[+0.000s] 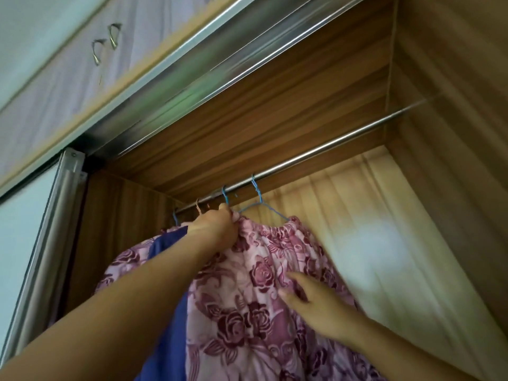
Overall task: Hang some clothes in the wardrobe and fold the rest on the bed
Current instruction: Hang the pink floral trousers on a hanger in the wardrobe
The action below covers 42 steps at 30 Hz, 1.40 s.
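Inside the wooden wardrobe (302,105), view tilted upward toward its top panel. Pale sliding door (24,243) sits at the left in a metal frame; two metal handles (105,42) show on the cupboard above it.

Steel rail (330,149) runs across the compartment from upper right to lower left.

Pink floral garment (247,312), rose print with a gathered elastic top edge, hangs below the rail on a blue wire hanger (258,199) whose hook is over the rail. A blue garment (167,325) hangs just beside it on the left, partly behind the forearm.

Left hand (217,226): raised just under the rail, fingers curled, gripping the gathered top edge of the floral garment at the hanger's left end (whether it also clasps the wire, I cannot tell).

Right hand (310,301): lower down, fingers straight and spread, laid flat against the floral cloth and holding nothing.

Further hooks on the rail, left of the first: a second blue hook (225,195) just above the left thumb, a pinkish hook (198,206), and another blue hook (175,218) near the door frame.
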Tool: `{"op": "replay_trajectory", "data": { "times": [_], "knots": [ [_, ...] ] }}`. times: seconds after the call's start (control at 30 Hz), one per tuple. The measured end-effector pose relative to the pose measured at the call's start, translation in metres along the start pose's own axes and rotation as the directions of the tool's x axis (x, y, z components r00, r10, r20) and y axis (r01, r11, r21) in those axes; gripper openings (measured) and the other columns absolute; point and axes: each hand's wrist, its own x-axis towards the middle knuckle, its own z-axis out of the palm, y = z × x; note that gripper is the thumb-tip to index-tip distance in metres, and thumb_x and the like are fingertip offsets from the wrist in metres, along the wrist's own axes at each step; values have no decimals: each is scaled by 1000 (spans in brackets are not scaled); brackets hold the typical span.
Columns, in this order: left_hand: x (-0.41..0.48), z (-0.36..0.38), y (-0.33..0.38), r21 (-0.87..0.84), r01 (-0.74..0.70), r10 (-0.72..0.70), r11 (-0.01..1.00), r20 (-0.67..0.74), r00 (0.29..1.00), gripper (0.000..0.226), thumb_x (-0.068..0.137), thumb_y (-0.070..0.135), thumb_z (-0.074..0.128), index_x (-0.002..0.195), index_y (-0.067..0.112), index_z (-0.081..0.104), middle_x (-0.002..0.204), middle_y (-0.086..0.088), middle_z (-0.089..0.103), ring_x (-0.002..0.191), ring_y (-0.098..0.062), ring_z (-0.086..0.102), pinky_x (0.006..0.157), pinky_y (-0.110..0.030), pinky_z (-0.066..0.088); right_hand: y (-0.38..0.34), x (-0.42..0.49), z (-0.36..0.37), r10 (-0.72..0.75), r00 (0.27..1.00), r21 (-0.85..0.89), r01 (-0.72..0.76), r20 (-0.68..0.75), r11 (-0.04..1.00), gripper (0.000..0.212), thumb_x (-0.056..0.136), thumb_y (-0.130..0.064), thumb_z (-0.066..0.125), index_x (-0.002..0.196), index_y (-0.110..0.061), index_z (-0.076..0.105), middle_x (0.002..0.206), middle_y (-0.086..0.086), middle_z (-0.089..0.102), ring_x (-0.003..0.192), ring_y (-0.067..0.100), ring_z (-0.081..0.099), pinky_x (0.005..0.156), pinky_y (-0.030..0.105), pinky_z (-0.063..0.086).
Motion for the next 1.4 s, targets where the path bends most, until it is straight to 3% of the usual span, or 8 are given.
{"op": "replay_trajectory", "data": {
  "times": [0.13, 0.23, 0.47, 0.63, 0.93, 1.1, 1.3, 1.4],
  "knots": [
    [-21, -20, 8, -362, -116, 132, 925, 22, 991, 29, 102, 30, 51, 111, 3, 60, 113, -15, 65, 110, -34, 63, 90, -37, 50, -38, -45, 43, 7, 987, -81, -21, -161, 997, 124, 50, -108, 15, 156, -44, 10, 164, -12, 9, 151, 15, 18, 120, 43, 26],
    [-39, -15, 14, -780, -70, 63, 622, -39, 997, 30, 94, 24, 66, 118, 7, 61, 109, -6, 68, 101, -22, 66, 94, -37, 54, -54, -81, 80, -41, 977, -112, 18, -211, 994, 129, 47, -111, 22, 153, -49, -19, 157, -27, -18, 147, 2, 1, 120, 40, 20],
    [-83, 29, 40, -978, -161, 57, 131, -155, 986, 59, 82, 0, 68, 126, 29, 42, 108, 6, 63, 90, 4, 66, 76, -15, 53, -24, -142, 107, 131, 965, -268, -191, -226, 944, 124, 86, -44, 64, 135, -46, -49, 166, -7, 4, 141, 23, 39, 102, 35, 46],
    [-129, 79, 60, -989, -133, 39, 71, -131, 991, 45, 67, 6, 66, 111, 2, 55, 103, -10, 68, 92, -23, 68, 87, -42, 57, 9, -182, 112, 289, 947, -273, -317, -137, 908, 105, 88, -33, 68, 156, -36, -12, 132, 4, 62, 106, 27, 66, 84, 43, 56],
    [-288, 205, 99, -912, 410, 213, 28, 406, 889, 76, 76, 17, 83, 140, 24, 42, 129, 0, 63, 116, -18, 62, 103, -33, 48, 49, -270, 142, 491, 852, -52, -490, 181, 870, 24, 93, -44, 60, 117, -39, 64, 108, -26, 68, 101, -13, 61, 88, 19, 46],
    [-362, 235, 114, -762, 640, 338, 96, 630, 699, 59, 76, 19, 79, 131, 20, 60, 118, -1, 69, 109, -21, 67, 101, -39, 54, 68, -309, 156, 565, 770, 86, -611, 297, 787, 28, 92, -52, 60, 90, -79, 57, 93, -50, 60, 89, -24, 58, 75, 1, 46],
    [-389, 231, 139, -617, 787, 375, -13, 726, 576, 37, 93, 18, 67, 130, 19, 62, 114, -9, 72, 104, -26, 70, 96, -42, 57, 83, -338, 155, 611, 764, 169, -643, 207, 747, 20, 91, -56, 60, 107, -67, 59, 108, -30, 68, 97, -6, 64, 86, 17, 51],
    [-390, 224, 158, -594, 803, 340, -52, 745, 574, 35, 91, 22, 68, 126, 18, 64, 106, -7, 76, 94, -25, 74, 87, -38, 61, 84, -357, 146, 607, 747, 200, -661, 271, 723, 55, 80, -65, 69, 131, -60, 49, 122, -30, 64, 112, -6, 61, 98, 24, 49]
  ]
}}
